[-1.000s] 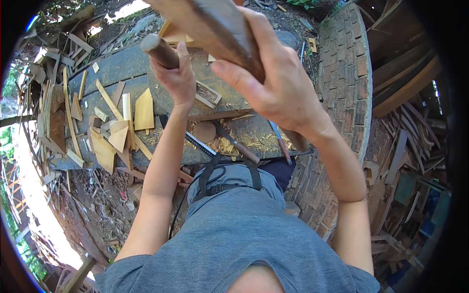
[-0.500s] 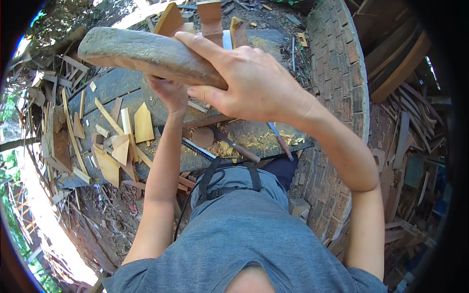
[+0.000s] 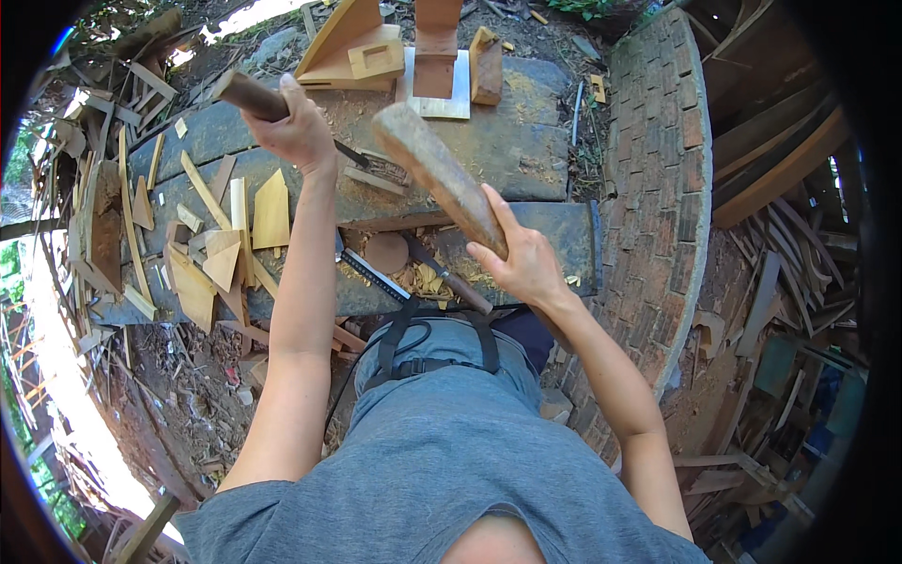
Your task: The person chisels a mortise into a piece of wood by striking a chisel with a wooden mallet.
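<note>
My left hand is closed around the wooden handle of a chisel. Its dark blade comes out on the right side of my fist and points at a small wooden piece lying on the bench. Whether the tip touches that piece, I cannot tell. In my right hand is a worn, thick wooden mallet, gripped at its near end and tilted up and left. The mallet is apart from the chisel handle.
The dark plank bench bears a round wooden disc, a wooden-handled knife, a black ruler and shavings. Wood offcuts crowd its left. Joined wooden parts and a metal square plate stand behind. A brick wall runs along the right.
My right hand has brought the mallet down and to the right, away from the chisel. The chisel and my left hand, largely hidden behind the mallet before, now show plainly.
</note>
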Tool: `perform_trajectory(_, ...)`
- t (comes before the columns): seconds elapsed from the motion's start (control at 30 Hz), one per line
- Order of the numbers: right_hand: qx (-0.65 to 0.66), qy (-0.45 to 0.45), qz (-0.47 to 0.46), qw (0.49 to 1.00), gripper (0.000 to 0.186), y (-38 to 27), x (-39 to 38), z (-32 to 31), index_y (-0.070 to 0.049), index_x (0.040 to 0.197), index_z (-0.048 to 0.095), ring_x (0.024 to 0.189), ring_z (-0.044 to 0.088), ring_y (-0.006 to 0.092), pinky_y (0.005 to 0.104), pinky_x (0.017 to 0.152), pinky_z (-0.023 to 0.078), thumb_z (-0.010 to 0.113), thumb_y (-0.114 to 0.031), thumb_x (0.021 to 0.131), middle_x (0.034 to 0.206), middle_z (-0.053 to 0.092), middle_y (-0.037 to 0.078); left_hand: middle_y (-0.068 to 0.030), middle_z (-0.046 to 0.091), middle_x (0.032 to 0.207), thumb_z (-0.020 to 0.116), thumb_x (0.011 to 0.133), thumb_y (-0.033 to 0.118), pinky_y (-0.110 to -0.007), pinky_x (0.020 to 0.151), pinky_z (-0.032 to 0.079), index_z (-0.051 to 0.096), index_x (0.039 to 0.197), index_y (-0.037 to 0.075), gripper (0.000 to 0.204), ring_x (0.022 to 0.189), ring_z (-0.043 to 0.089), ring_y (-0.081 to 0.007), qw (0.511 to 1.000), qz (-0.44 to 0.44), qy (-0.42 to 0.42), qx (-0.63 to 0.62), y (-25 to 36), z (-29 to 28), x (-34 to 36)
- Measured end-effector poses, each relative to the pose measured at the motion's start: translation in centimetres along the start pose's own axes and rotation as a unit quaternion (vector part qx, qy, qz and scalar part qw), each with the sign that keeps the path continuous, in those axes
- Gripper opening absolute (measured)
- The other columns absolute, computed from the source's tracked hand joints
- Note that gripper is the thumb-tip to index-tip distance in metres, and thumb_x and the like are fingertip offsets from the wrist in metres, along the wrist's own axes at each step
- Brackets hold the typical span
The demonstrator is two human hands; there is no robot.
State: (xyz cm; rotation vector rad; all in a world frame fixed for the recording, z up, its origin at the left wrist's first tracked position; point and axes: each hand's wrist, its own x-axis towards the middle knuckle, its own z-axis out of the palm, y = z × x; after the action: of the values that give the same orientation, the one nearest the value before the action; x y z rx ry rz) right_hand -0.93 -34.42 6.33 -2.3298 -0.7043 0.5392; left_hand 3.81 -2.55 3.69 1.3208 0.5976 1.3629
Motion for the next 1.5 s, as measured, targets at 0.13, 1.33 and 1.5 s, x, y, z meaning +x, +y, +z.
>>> perform_trajectory(0.13,-0.100,0.004,-0.045,0.994,0.089,2.1,-0.7,2.5,-0.023,0.160,0.025,0.075,0.068,0.0454,0.0530,0.067,0.055,0.073,-0.032,0.086,0.088,0.070,0.021,-0.0052,0.054,0.079,0.067,0.094,0.008,-0.022,0.036,0.040,0.042,0.120,0.001,0.036,0.046,0.048,-0.0077,0.995,-0.055,0.047,-0.074,0.0,-1.3,0.5)
perform_trajectory(1.33,-0.001,-0.068,0.013,0.998,0.083,2.9,0.7,1.9,-0.023,0.159,0.021,0.098,0.066,0.0519,0.0546,0.087,0.053,0.066,-0.037,0.091,0.101,0.070,0.032,-0.0113,0.061,0.067,0.065,0.094,0.004,-0.032,0.047,0.053,0.048,0.087,0.006,0.019,0.051,0.058,-0.0152,0.985,-0.069,-0.031,-0.156,4.5,-3.9,-2.8)
perform_trajectory(1.5,0.008,-0.059,0.001,0.998,0.084,2.7,0.7,2.0,-0.021,0.159,0.022,0.095,0.066,0.0518,0.0551,0.085,0.052,0.067,-0.037,0.091,0.097,0.069,0.032,-0.0115,0.062,0.068,0.065,0.093,0.003,-0.031,0.045,0.051,0.047,0.087,0.006,0.020,0.050,0.057,-0.0148,0.985,-0.054,-0.003,-0.163,4.3,-4.7,-3.1)
